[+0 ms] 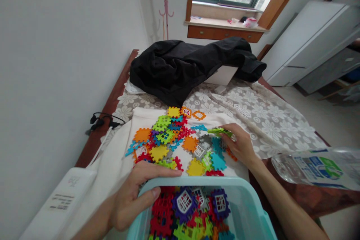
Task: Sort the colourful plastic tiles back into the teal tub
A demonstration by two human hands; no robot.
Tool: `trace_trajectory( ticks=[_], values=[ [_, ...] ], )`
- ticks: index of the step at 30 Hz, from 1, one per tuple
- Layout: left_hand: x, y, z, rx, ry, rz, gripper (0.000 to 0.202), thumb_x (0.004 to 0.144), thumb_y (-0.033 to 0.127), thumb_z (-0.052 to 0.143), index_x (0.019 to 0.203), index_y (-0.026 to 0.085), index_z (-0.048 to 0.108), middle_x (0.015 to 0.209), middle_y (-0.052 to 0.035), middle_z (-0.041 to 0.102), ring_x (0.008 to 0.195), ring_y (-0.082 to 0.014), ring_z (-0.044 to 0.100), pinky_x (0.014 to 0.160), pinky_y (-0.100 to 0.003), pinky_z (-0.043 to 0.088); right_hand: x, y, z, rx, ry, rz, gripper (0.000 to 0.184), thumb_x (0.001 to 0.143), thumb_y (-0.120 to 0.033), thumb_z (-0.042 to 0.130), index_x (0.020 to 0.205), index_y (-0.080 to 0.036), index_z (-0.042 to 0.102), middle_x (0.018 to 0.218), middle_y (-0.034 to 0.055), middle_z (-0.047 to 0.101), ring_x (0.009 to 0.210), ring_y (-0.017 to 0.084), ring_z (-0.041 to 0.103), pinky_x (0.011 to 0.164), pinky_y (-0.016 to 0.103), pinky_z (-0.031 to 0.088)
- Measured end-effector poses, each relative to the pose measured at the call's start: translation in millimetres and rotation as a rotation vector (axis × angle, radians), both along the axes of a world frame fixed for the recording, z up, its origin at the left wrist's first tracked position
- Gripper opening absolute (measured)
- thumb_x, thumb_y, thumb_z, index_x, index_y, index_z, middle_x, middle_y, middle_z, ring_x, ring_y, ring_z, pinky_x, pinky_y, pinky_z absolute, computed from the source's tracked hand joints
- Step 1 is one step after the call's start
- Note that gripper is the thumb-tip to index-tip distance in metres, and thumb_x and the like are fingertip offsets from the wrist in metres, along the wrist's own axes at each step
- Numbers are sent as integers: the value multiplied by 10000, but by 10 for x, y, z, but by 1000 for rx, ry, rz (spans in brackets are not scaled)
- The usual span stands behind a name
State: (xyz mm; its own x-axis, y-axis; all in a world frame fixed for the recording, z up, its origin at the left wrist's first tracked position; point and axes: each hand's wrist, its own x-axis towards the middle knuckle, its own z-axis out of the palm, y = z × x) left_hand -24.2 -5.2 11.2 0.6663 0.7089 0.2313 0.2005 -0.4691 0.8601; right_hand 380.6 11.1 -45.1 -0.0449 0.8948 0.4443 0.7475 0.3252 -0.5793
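My left hand [137,191] grips the far left rim of a light teal plastic bin [202,182], thumb inside and fingers along the outside. Inside the bin lie red, purple, grey and lime plastic building pieces with toothed edges, among them a purple window piece [184,202]. My right hand [239,142] pinches a lime green building piece [219,131], tilted nearly edge-on, above the right side of a loose pile. That pile of interlocking pieces spreads over a white cloth [174,153], with an orange square [190,144] and a yellow square [196,167] near its middle.
A large clear bottle [317,167] lies at the right. Black fabric [182,67] is heaped across the back, over a white box [223,75]. On the left are a white power bank-like block [60,198] and black plugs [102,122] by the wall.
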Motion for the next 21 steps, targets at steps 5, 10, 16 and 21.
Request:
trace_trajectory(
  ticks=[5,10,16,21],
  values=[
    [-1,-1,-7,-25,14,7,456,979,241,587,1401,398,659,1282,56,770,1122,-164,700,1018,-248,491,-229,-199,283,35,570,-6,142,957,-328,735,1093,-286,726,1009,27,751,915,207,704,778,348,584],
    [17,18,8,-44,1,-31,458,977,256,590,1413,372,668,1294,38,773,1112,-171,703,1011,-257,494,-453,-529,907,-130,421,583,481,891,-552,783,1308,-333,687,1027,44,771,1042,270,691,981,462,565],
    [10,14,-12,-3,3,-27,485,961,229,579,1422,351,670,1280,4,773,1102,-185,697,1004,-299,508,-23,-601,818,-277,98,269,346,1015,-542,602,1275,-319,656,1221,66,723,1157,264,676,963,401,578],
    [0,-4,-47,1,13,-20,462,969,254,573,1412,325,686,1261,-35,779,1095,-208,694,984,-348,528,257,-618,185,-325,-228,11,370,906,-491,762,1143,-258,600,1339,118,638,1238,315,622,1035,508,547]
  ],
)
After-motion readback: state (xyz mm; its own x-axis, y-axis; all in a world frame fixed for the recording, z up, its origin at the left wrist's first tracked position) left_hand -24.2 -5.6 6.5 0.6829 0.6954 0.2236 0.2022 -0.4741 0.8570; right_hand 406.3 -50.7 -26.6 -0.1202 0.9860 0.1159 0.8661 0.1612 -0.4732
